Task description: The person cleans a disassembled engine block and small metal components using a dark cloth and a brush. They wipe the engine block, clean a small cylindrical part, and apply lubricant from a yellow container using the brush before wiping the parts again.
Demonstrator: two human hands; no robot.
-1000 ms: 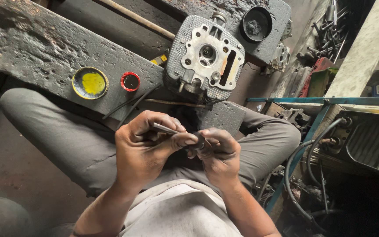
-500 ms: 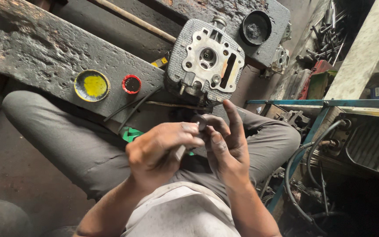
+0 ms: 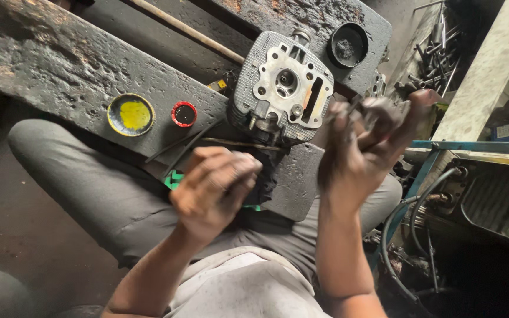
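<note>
The cylinder head [image 3: 284,88] rests on the dark, greasy counter [image 3: 60,70], directly ahead of both hands, its long axis tilted up to the right. The left hand [image 3: 216,191], loosely curled, sits just below it; its contents cannot be determined. The right hand [image 3: 366,144], raised beside the head's right edge, is blurred and greasy; its grip is unclear. A yellow lid [image 3: 131,115] and red cap [image 3: 184,113] lie to the left.

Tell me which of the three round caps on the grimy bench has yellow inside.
The wide shallow metal lid at the left end. The small red-rimmed cap beside it is dark inside, and the black round cup beyond the grey cylinder head holds dark residue.
</note>
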